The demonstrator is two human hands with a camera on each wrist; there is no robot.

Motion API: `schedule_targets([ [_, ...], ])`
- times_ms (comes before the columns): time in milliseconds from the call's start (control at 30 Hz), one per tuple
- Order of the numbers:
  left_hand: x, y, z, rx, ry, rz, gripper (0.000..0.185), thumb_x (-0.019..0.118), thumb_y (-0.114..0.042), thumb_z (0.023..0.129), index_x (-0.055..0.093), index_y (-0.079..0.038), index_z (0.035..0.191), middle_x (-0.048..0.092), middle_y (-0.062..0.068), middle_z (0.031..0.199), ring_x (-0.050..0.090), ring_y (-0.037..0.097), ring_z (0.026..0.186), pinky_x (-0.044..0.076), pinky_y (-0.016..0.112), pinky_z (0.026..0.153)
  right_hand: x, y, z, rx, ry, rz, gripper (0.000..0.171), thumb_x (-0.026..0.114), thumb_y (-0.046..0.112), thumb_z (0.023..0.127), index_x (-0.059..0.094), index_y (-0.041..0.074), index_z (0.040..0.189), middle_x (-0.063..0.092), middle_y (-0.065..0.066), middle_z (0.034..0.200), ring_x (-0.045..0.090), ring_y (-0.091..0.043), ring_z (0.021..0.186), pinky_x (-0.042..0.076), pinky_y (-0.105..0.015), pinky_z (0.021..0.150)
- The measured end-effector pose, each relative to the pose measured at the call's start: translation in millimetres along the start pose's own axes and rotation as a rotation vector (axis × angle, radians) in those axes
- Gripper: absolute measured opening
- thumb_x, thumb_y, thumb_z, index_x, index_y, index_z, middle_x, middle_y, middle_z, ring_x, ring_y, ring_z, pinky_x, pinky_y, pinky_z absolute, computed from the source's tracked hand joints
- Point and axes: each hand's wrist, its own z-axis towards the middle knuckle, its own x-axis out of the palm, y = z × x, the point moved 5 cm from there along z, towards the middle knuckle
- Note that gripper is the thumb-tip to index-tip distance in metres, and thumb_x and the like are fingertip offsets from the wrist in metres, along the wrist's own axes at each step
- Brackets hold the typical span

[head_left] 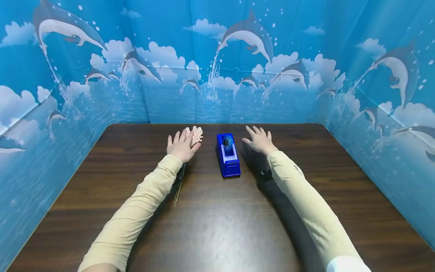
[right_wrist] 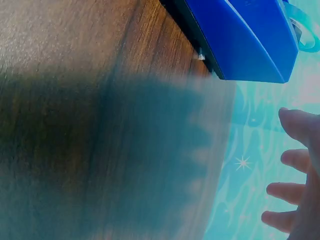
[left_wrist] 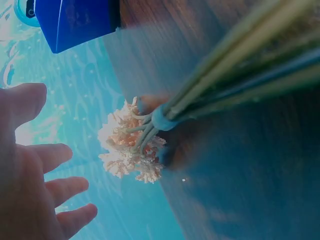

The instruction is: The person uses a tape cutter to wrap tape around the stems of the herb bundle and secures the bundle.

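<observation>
A bunch of pale pink flowers (head_left: 197, 135) lies toward the back of the table, left of centre. Its long green stems (left_wrist: 235, 65) run toward the near side, gathered just below the blooms by a light blue band (left_wrist: 161, 118). Over the bunch hovers my left hand (head_left: 182, 147), fingers spread, hiding part of it in the head view. To its right stands a blue tape dispenser (head_left: 231, 169) holding a roll of tape (head_left: 228, 142). My right hand (head_left: 261, 142) is held in the air on the dispenser's other side, fingers apart and holding nothing.
The dark wood-grain table (head_left: 217, 219) has rounded far corners. Around its back and sides hangs a blue curtain (head_left: 170, 102) printed with dolphins and clouds. Both forearms wear pale yellow sleeves (head_left: 136, 211) and cast shadows on the tabletop.
</observation>
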Motion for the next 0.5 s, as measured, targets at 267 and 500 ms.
schedule_targets([
  [267, -3.1, -0.7, -1.7, 0.004, 0.022, -0.03, 0.067, 0.036, -0.049, 0.101, 0.016, -0.015, 0.155, 0.018, 0.015, 0.162, 0.016, 0.038, 0.148, 0.008, 0.058, 0.119, -3, 2, -2, -0.016, -0.009, -0.007, 0.061, 0.043, 0.041, 0.101, 0.031, 0.007, 0.15, 0.035, -0.023, 0.152, 0.034, -0.042, 0.14, 0.028, -0.058, 0.112],
  [500, -11.2, 9.0, -5.1, -0.025, 0.037, -0.098, 0.071, 0.043, -0.047, 0.098, 0.024, -0.006, 0.152, 0.044, 0.026, 0.145, 0.045, 0.044, 0.131, 0.038, 0.055, 0.104, -9, 4, -6, -0.054, -0.026, 0.016, 0.044, 0.05, 0.032, 0.099, 0.057, 0.002, 0.129, 0.062, -0.02, 0.128, 0.059, -0.036, 0.118, 0.047, -0.053, 0.097],
])
